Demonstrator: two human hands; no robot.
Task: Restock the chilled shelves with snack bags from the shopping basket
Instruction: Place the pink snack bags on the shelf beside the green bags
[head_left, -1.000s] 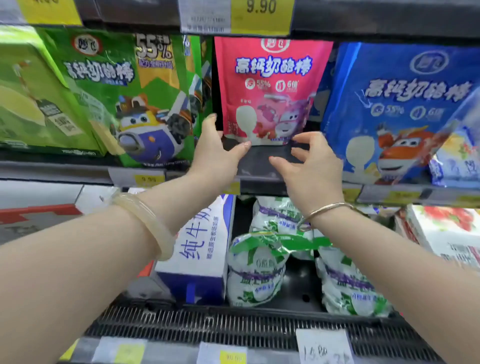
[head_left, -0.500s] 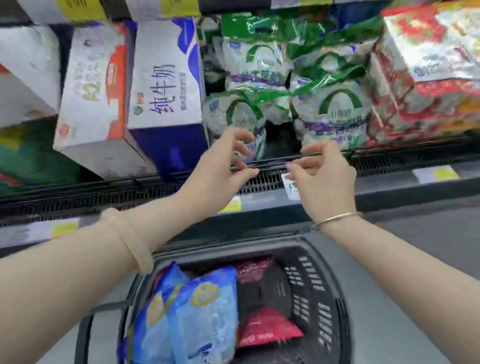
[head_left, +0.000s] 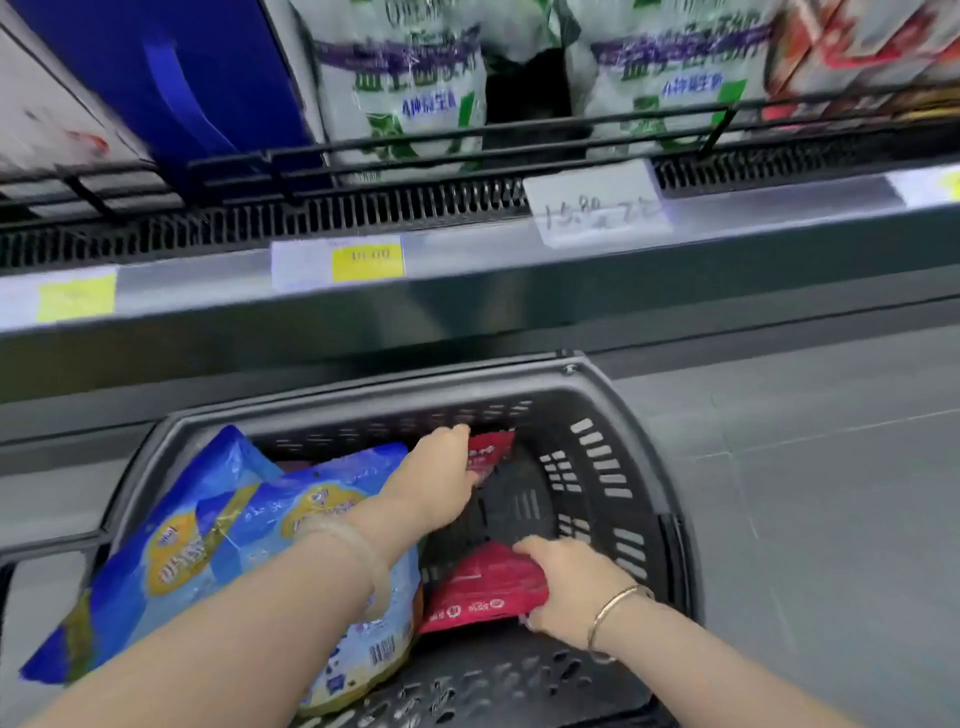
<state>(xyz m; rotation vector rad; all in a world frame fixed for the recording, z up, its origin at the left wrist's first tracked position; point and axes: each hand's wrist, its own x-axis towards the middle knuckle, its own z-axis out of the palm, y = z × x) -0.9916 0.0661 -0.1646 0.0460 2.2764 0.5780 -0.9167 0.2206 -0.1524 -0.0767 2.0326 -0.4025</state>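
Both hands down in the shopping basket (head_left: 613, 400) now: left hand (head_left: 441, 478) grasping the far red bag (head_left: 491, 452), right hand (head_left: 571, 587) clutching the near red bag (head_left: 483, 592), probably for shelving together. Blue bags (head_left: 218, 545) untouched alongside.

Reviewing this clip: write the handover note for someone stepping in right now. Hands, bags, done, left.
Left hand: reaching into the shopping basket, on the far red bag; whether it grips is unclear.
Right hand: grips the near red bag, which lies low in the basket.
Blue bags: stacked on the basket's left side, untouched.
Chilled shelf directly above the basket holds white-and-green packs.
Done: nothing from this load is lifted out yet.
Left: lift the red bags, shelve them, then the blue ones.
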